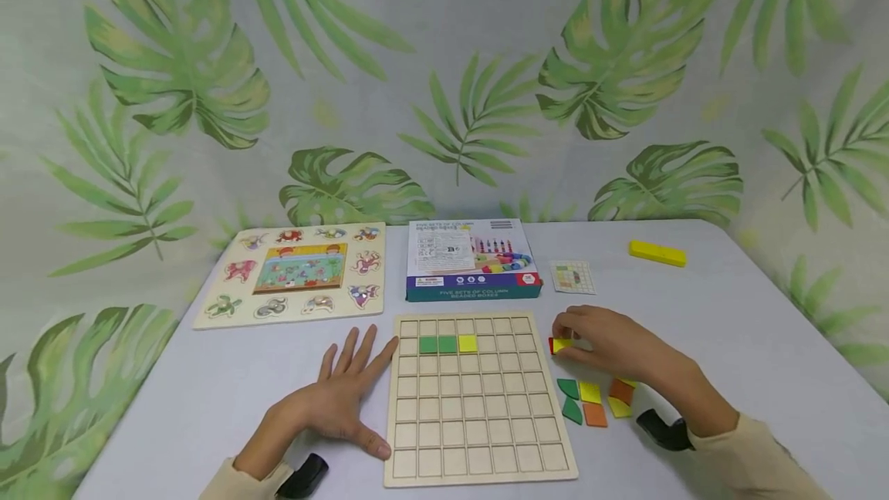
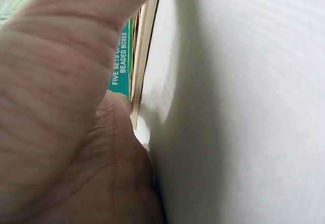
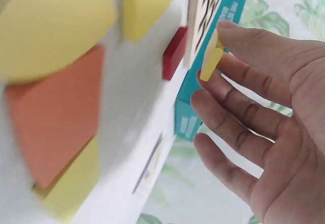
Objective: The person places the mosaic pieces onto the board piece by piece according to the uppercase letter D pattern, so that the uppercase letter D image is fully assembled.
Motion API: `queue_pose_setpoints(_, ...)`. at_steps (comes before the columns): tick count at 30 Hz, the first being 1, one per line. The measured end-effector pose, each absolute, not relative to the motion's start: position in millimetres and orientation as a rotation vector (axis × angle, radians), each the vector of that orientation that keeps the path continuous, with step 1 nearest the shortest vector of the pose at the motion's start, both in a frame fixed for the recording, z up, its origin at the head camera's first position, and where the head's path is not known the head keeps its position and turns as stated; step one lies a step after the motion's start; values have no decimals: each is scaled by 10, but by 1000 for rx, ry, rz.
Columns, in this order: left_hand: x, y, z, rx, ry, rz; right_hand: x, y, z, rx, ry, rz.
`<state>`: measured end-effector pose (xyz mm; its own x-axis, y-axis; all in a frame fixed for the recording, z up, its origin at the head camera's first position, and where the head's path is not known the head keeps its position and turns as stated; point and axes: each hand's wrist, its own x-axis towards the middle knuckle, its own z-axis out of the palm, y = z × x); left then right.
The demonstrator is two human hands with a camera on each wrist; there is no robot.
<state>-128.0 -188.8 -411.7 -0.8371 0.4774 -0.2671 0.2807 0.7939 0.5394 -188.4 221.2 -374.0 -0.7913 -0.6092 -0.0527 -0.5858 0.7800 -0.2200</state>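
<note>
Between thumb and fingers, my right hand (image 1: 610, 338) pinches a small yellow tile (image 3: 212, 61), held just off the table beside the board's right edge. A red tile (image 3: 174, 54) lies on the table close by. My left hand (image 1: 345, 392) rests spread on the table, its thumb and a fingertip at the left edge of the wooden grid board (image 1: 451, 437). In the board's second row sit two green tiles (image 1: 438, 344) and one yellow square tile (image 1: 468, 343), side by side.
Loose green quarter-round tiles (image 1: 572, 410), yellow tiles (image 1: 589, 393) and orange tiles (image 1: 595, 415) lie right of the board. Farther back are a picture puzzle (image 1: 229, 272), a bead box (image 1: 474, 292), a pattern card (image 1: 585, 278) and a yellow bar (image 1: 657, 253).
</note>
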Motion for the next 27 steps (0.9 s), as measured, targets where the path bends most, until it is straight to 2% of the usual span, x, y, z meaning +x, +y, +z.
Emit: queue_pose_setpoints(27, -1242, -1833, -4111, 551, 2526, 598, -1954, 1449, -3684, -1208, 2794, -198)
